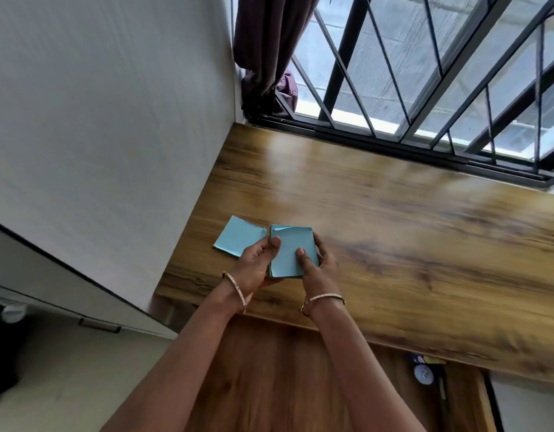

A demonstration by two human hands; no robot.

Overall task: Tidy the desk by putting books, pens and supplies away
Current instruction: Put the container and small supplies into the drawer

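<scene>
desk [394, 213] – wall [98, 120] along its left edge, barred window [425, 88] behind its far edge | curtain [269, 42] in the far-left corner | pad of notes [293, 252] above the desk's near-left part, between left hand [254, 269] and right hand [316, 269] | loose sheet [238, 236] on the desk just left of the pad – touching its edge

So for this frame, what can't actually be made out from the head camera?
- Blue paper stack: its thickness and underside, covered by the left hand and right hand.
- Loose blue sheet: one sheet or several, too flat to tell.
- Round blue-white item under the desk: blurred, partly hidden by the desk edge.
- Desk's right end: cut off by the frame.
</scene>
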